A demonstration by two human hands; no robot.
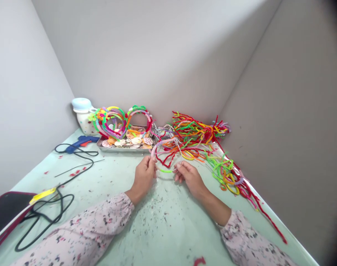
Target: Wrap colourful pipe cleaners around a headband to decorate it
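Observation:
Between my hands is a thin headband point(166, 171), partly wrapped in pink, lilac and bright green fuzzy pipe cleaner. My left hand point(145, 173) pinches its left side with closed fingers. At its right side, my right hand point(188, 175) is closed with thumb and fingertips on the band. Just beyond the headband lie loose red pipe cleaners point(166, 162) and a large tangled bundle of pipe cleaners point(194, 129) in red, orange, yellow and green. The fingertips partly hide where the wrapping ends.
A metal tray point(124, 149) of seashells point(136, 139) stands at the back, with several finished colourful headbands point(113, 123) on it. Left are a white jar point(85, 120), a blue glue gun point(81, 142), black cable point(86, 168) and a dark case point(10, 210). Green pipe cleaners point(221, 166) lie right.

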